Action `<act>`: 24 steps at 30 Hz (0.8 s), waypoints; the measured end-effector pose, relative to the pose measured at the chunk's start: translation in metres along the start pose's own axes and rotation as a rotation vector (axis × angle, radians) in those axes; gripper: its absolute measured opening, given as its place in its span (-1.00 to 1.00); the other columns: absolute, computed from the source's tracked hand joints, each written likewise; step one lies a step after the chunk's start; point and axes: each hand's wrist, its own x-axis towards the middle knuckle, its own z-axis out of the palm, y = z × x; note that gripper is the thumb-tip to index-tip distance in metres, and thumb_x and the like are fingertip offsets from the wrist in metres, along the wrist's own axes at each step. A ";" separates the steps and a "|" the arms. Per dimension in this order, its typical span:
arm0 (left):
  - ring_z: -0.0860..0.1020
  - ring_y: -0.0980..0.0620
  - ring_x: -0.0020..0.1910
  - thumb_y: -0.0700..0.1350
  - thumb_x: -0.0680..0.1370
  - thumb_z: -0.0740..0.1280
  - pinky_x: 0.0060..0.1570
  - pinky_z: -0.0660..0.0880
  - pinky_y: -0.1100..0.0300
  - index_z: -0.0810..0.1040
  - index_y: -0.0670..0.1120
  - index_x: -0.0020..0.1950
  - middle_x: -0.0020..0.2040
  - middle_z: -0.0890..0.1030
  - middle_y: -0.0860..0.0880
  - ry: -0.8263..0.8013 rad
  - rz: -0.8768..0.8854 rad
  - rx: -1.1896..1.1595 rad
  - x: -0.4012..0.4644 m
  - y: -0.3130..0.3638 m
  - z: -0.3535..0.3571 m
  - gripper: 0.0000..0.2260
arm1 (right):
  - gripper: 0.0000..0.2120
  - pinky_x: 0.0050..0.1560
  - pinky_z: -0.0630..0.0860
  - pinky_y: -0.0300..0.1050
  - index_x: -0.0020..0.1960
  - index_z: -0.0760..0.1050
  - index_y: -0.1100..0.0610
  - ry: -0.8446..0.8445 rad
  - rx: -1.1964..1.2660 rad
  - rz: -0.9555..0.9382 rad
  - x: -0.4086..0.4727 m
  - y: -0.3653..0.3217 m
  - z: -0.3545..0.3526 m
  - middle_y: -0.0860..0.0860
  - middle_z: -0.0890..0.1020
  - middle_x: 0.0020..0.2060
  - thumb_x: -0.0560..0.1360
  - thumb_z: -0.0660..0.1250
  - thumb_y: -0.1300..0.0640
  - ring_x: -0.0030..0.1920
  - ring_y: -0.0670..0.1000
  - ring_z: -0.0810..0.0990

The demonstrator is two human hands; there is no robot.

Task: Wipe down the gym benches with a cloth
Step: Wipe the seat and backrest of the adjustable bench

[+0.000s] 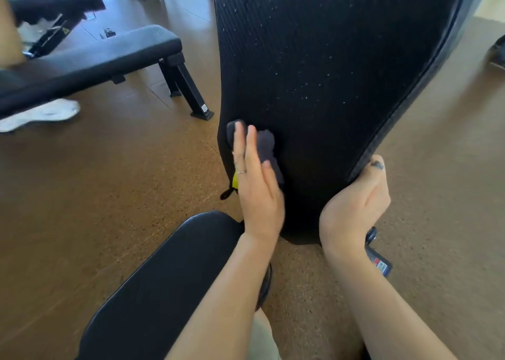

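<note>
Seat pad [164, 286] lies nearest, black and glossy, with no droplets that I can make out on it. Just past it the backrest [328, 86] rises, tilted away, and this is where the work stands now. Both forearms reach in from the near edge.

On the near left part of the backrest, the left hand [255, 190] presses a dark cloth [266, 148] flat against the pad; its fingers [240, 146] are straight and together, spread over the cloth rather than curled round it. Part of the cloth sticks out to the right of the hand. On the near right edge, the right hand [358, 204] grips the backrest rim, thumb on the front and the other fingers wrapped out of sight behind, apparently steadying the pad.

Farther up, the backrest is speckled with pale droplets, thickest toward the far end, so most of this pad looks unwiped; I judge the pass has only begun at the near end. Far left stand two other benches [90, 59], and whether they are done cannot be told. Cork-brown floor [109, 182] runs all around.
</note>
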 end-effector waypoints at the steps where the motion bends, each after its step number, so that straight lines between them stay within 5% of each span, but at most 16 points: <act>1: 0.06 0.05 0.65 -0.21 0.74 0.05 0.59 0.02 0.20 0.10 -0.02 0.62 0.67 0.09 -0.06 0.027 -0.052 -0.015 0.004 -0.010 -0.001 -0.56 | -0.63 -0.26 0.35 -0.43 -0.21 0.27 -0.05 -0.006 -0.012 -0.009 0.000 0.000 0.000 -0.31 0.46 -0.39 0.73 -0.06 0.16 -0.34 -0.33 0.41; 5: 0.20 0.13 0.59 -0.13 0.75 0.07 0.56 0.14 0.18 0.15 0.09 0.62 0.62 0.24 0.08 0.148 -0.316 -0.009 0.028 -0.033 0.000 -0.57 | -0.62 -0.25 0.35 -0.45 -0.20 0.26 -0.06 -0.014 -0.027 0.014 0.002 -0.002 0.000 -0.30 0.44 -0.39 0.73 -0.06 0.21 -0.35 -0.34 0.41; 8: 0.46 0.26 0.30 -0.06 0.75 0.07 0.35 0.35 0.22 0.28 0.10 0.59 0.26 0.44 0.35 0.242 -0.593 -0.042 0.059 -0.037 -0.008 -0.61 | -0.68 -0.19 0.35 -0.50 -0.08 0.36 0.10 -0.010 -0.008 0.073 0.000 -0.004 0.001 -0.17 0.41 -0.26 0.76 -0.07 0.20 -0.30 -0.40 0.43; 11: 0.52 0.44 0.07 -0.07 0.75 0.09 0.16 0.48 0.30 0.39 0.04 0.53 0.07 0.51 0.41 0.240 -0.448 -0.019 0.050 -0.007 -0.017 -0.65 | -0.73 -0.20 0.35 -0.51 -0.02 0.34 0.18 -0.016 0.023 0.100 -0.001 -0.006 0.000 -0.13 0.39 -0.25 0.76 -0.06 0.19 -0.30 -0.40 0.42; 13: 0.53 0.40 0.15 -0.13 0.75 0.10 0.18 0.49 0.33 0.37 -0.08 0.55 0.20 0.57 0.27 0.230 -0.244 -0.024 0.031 0.026 -0.013 -0.64 | -0.71 -0.24 0.34 -0.47 -0.07 0.34 0.13 -0.012 0.005 0.055 -0.001 -0.006 0.000 -0.16 0.39 -0.28 0.74 -0.07 0.16 -0.32 -0.37 0.42; 17: 0.38 -0.06 0.52 -0.22 0.73 0.10 0.49 0.34 -0.03 0.29 -0.21 0.57 0.53 0.40 -0.16 0.211 0.060 -0.049 0.043 0.048 0.006 -0.61 | -0.64 -0.31 0.30 -0.40 -0.22 0.23 -0.05 -0.012 -0.032 0.003 0.001 -0.004 -0.002 -0.18 0.36 -0.37 0.72 -0.06 0.18 -0.36 -0.30 0.38; 19: 0.33 -0.03 0.56 -0.23 0.72 0.10 0.55 0.26 0.07 0.30 -0.20 0.56 0.55 0.38 -0.15 0.240 0.070 -0.021 0.067 0.033 0.002 -0.61 | -0.61 -0.28 0.32 -0.45 -0.22 0.23 -0.03 -0.014 -0.036 0.023 0.001 -0.006 -0.003 -0.15 0.33 -0.33 0.74 -0.06 0.24 -0.35 -0.32 0.39; 22: 0.42 0.31 0.38 -0.16 0.74 0.09 0.38 0.33 0.36 0.34 -0.06 0.55 0.40 0.48 0.17 0.256 -0.107 0.022 0.083 0.000 -0.010 -0.63 | -0.70 -0.22 0.36 -0.53 -0.12 0.31 0.12 -0.022 -0.020 0.059 0.000 -0.007 -0.001 -0.15 0.35 -0.29 0.75 -0.04 0.21 -0.33 -0.38 0.42; 24: 0.49 0.34 0.25 -0.10 0.75 0.08 0.28 0.42 0.31 0.35 0.07 0.53 0.26 0.52 0.28 0.223 -0.265 0.019 0.077 -0.015 -0.014 -0.65 | -0.74 -0.20 0.36 -0.54 -0.03 0.34 0.16 -0.026 0.001 0.059 -0.001 -0.008 0.001 -0.15 0.38 -0.27 0.68 -0.05 0.08 -0.30 -0.39 0.44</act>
